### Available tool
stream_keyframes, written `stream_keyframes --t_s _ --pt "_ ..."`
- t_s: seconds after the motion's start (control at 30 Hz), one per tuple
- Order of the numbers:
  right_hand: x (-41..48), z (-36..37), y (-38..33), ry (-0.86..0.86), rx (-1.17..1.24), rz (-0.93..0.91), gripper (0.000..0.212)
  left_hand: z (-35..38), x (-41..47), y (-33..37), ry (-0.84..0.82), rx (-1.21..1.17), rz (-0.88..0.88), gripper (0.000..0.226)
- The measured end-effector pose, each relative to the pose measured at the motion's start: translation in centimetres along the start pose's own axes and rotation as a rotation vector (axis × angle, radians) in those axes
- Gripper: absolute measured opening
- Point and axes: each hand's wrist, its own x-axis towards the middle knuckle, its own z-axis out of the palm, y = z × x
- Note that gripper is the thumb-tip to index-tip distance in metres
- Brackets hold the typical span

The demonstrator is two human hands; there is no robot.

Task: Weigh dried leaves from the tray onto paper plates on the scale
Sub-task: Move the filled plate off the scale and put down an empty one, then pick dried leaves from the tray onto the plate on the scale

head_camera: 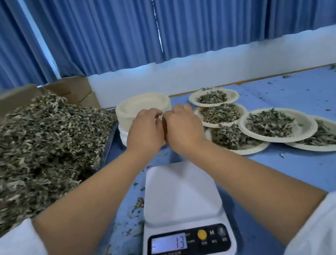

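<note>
- Five filled plates (307, 126) sit centre right of the frame; the scale (179, 192), lower centre, is bare and reads 13.
- Plenty left: dried leaves (32, 151) still heap the tray (109, 143) on the left.
- Left grip (145, 131) and right grip (183, 129) curl together at the stack of empty plates (142, 103), mid-frame. Fingertips are hidden, so I cannot tell whether a plate is pinched.

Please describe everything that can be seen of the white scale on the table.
The digital scale is white, plastic by its look, with a rounded square platform that is bare: no plate, no leaves. Its black front panel has a lit display showing 13, with a dash at the left, a round yellow button and two more buttons. It stands flat on the blue table cover, between the two forearms; neither visibly touches it. Leaf crumbs lie by its left side.
</note>
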Motion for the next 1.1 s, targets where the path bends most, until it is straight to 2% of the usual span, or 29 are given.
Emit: stream_keyframes --t_s 0.17,0.3,0.4,0.6,0.83,0.93,1.1 --pt "4.2 1.2 -1.3 -0.020 0.063 -0.089 0.033 -1.6 1.9 -4.1 0.008 0.203 0.106 0.038" --pt "6.2 2.1 -1.3 -0.214 -0.062 -0.192 0.033 -2.0 3.8 -6.3 -0.091 0.384 0.095 0.039" --pt "6.4 2.8 -1.2 -0.219 -0.091 -0.219 0.029 -2.4 4.5 -7.4 -0.143 0.391 0.076 0.032" --pt "6.7 2.5 -0.7 -0.186 -0.044 -0.247 0.027 -2.7 5.1 -7.6 -0.139 0.376 0.078 0.025" --pt "6.7 1.3 -0.8 -0.122 0.007 -0.209 0.031 -4.3 5.4 -5.6 -0.129 0.321 -0.009 0.031" --pt "6.0 0.8 -0.4 -0.088 0.135 -0.191 0.031 -4.7 4.5 -5.1 -0.058 0.402 0.093 0.029" --pt "2.8 -1.0 0.6 -0.037 0.627 -0.024 0.023 -5.2 1.3 -4.3 -0.016 0.375 0.261 0.027"
